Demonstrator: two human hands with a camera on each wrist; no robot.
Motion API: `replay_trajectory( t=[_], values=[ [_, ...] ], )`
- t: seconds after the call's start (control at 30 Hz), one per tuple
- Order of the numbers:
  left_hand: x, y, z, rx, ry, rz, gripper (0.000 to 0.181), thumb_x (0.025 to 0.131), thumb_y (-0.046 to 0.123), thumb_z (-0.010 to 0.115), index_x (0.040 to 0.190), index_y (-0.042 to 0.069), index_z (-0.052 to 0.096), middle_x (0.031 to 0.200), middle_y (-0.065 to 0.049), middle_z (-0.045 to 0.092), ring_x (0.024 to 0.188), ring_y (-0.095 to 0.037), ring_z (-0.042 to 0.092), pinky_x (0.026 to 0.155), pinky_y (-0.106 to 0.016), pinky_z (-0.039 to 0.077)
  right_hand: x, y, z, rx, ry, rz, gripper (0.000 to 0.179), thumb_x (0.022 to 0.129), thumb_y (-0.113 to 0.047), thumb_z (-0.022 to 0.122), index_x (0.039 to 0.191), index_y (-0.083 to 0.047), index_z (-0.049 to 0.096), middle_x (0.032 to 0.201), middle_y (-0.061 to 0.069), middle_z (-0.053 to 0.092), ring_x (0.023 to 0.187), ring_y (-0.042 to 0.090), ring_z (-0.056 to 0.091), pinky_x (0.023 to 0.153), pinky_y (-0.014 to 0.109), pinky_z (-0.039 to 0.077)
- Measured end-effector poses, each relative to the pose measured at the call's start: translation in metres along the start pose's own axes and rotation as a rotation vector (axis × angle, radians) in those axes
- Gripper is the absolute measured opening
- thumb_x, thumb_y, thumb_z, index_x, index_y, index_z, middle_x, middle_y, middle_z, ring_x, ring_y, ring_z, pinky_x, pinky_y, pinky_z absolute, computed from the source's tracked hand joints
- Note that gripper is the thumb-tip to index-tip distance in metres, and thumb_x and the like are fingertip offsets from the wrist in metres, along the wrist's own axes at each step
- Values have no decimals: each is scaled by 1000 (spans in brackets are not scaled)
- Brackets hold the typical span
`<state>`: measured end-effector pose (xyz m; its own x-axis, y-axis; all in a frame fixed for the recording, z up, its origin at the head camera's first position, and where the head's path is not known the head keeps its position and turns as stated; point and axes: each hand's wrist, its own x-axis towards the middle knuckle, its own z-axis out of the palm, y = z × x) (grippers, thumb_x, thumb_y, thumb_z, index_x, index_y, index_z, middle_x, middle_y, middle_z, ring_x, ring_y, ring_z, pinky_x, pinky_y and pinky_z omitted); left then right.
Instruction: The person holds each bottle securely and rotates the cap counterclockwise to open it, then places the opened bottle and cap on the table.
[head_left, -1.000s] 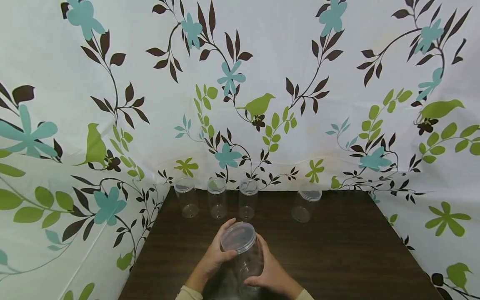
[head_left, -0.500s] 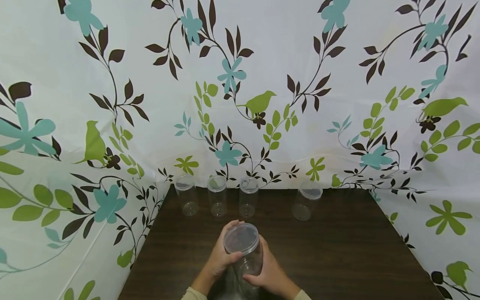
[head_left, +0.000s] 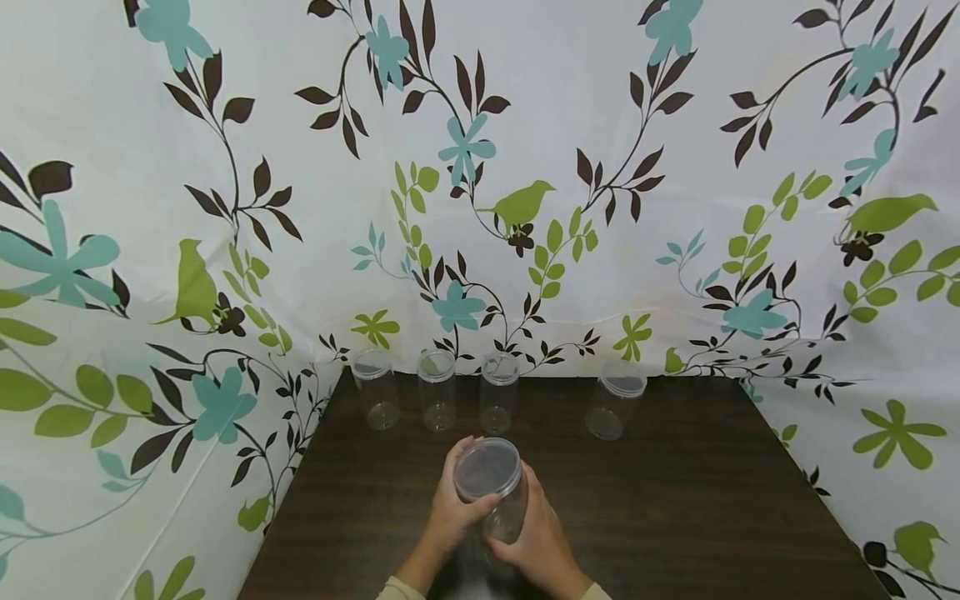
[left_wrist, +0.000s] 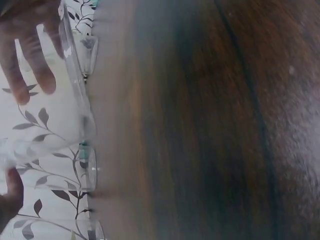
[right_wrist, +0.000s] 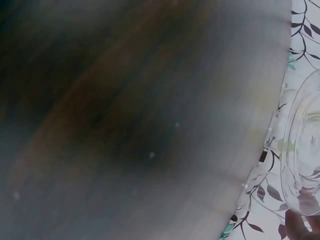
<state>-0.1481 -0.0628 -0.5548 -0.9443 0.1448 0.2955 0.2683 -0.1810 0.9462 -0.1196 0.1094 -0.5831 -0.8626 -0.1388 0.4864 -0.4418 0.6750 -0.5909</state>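
Clear jar [head_left: 501,483] in two-handed grip [head_left: 452,511] [head_left: 542,537]

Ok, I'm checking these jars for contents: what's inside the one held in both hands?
The held jar shows no contents through its clear wall between the left hand and right hand, under its lid. The hands cover parts of its sides; the inside there is hidden.

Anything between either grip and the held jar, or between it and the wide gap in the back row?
Nothing visible. The left grip and right grip clasp the held jar; bare tabletop leads to the gap left of the rightmost jar.
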Motion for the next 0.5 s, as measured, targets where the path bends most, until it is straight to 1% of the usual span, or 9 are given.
replay_trajectory(
  t=[0.1,0.2,0.27,0.37,0.5],
  values=[
    [-1,1,-5,-39,-52,-3,100,78,19,90,156,5,28,157,-15,42,133,-24,49,106,-25,39,1,2,-2,36,-9,-24,132,53,-32,101,158,-9,25,145,18,52,126,31,57,95,51,52],
    [0,3,-13,-70,-129,11,106,79,29,90,158,5,23,158,-20,38,134,-19,48,107,-24,38,1,5,-5,96,-56,-28,132,55,-31,101,159,-10,22,149,18,49,131,30,54,100,51,50],
    [1,5,-18,-87,-178,31,111,78,35,89,159,4,20,157,-24,37,134,-16,48,107,-23,38,1,6,-8,130,-104,-24,132,57,-33,101,160,-11,20,151,17,47,132,30,53,101,50,49],
    [4,6,-26,-93,-248,82,118,76,46,88,159,0,17,156,-27,36,135,-12,46,108,-21,35,1,7,-14,177,-176,-34,129,61,-38,99,160,-12,19,152,17,46,133,32,52,103,48,48],
    [8,9,-33,-129,-352,130,124,75,53,85,160,0,12,161,-26,27,141,-13,40,111,-22,31,4,8,-20,282,-260,-96,123,70,-41,94,160,-10,17,156,20,40,138,35,46,110,44,42]
  ],
)
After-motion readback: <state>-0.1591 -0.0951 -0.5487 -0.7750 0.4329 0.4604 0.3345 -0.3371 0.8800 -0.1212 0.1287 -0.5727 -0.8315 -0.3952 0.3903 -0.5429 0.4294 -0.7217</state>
